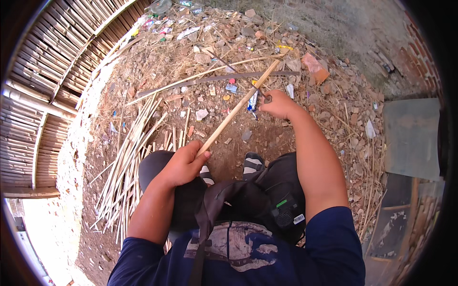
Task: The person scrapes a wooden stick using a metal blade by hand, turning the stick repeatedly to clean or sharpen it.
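Observation:
My left hand (183,165) is closed round the lower end of a pale bamboo stick (233,113). From there the stick slants up and away to the right, its far end raised over the ground. My right hand (279,104) grips a knife (241,75) with a long, thin, dark blade. That blade crosses the stick in its upper half and points away to the left; I cannot tell whether its edge bites into the wood. Left of my knee lies a loose pile of thin bamboo strips (125,183).
A dark flat strip (195,83) and a long pale strip (186,76) lie ahead on littered ground with stones and wrappers. An orange brick piece (316,69) sits beyond my right hand. A bamboo wall (62,52) stands left, a concrete wall (353,33) right, a grey panel (412,138) beside it.

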### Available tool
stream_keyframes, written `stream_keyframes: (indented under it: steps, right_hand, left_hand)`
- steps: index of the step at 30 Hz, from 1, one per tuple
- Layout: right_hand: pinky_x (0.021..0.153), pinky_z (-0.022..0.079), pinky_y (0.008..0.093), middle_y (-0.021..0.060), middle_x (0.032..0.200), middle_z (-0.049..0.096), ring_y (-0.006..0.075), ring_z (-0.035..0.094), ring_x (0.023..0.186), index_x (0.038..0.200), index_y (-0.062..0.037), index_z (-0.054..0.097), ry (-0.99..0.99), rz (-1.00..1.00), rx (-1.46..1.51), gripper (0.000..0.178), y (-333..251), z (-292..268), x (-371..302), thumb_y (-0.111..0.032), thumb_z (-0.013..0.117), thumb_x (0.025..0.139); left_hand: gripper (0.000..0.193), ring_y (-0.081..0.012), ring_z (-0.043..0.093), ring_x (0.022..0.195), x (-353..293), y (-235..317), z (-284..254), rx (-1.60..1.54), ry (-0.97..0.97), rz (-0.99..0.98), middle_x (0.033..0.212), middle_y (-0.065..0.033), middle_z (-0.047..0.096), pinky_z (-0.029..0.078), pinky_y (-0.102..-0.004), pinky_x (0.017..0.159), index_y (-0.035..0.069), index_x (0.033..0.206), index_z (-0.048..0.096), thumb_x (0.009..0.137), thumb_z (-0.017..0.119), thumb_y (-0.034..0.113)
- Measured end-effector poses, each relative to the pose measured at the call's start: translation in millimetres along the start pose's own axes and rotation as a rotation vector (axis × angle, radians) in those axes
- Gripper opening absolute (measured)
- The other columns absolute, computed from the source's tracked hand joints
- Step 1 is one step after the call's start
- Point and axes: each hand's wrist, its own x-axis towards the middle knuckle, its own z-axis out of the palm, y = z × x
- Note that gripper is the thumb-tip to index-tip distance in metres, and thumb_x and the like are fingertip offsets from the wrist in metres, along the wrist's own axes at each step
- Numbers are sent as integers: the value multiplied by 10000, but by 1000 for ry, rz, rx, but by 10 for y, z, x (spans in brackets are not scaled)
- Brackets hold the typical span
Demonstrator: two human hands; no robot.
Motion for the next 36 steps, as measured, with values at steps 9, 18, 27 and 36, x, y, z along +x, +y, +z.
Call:
stream_keyframes:
  steps: [9,18,27,36]
  right_hand:
    - [673,485,376,125,746,650,260,612,699,863,-17,657,-127,-195,1,327,-316,-53,-151,-294,749,714]
    - [653,458,340,55,724,637,150,566,661,812,-46,645,-42,-301,-181,211,-562,-74,-256,-223,739,744]
    - [686,490,378,130,748,652,266,625,706,910,-30,673,-29,-205,-94,303,-422,-61,-236,-270,717,729]
    - [697,497,401,154,754,658,298,634,717,908,-43,690,-31,-182,-55,296,-258,20,-171,-264,704,712]
  left_hand:
    - [203,-78,485,508,-15,-14,-48,-290,-75,-17,635,22,491,394,-243,484,36,977,520,1033,502,231]
    - [175,-45,370,561,-47,52,-81,-455,-95,-62,679,61,431,305,-219,507,77,966,520,1032,499,237]
    - [165,-30,349,551,-25,45,-77,-490,-125,-85,676,84,403,270,-201,490,92,991,520,1025,504,253]
    - [164,-24,347,549,-11,29,-52,-442,-115,-77,673,88,406,264,-200,487,93,992,516,1031,491,250]
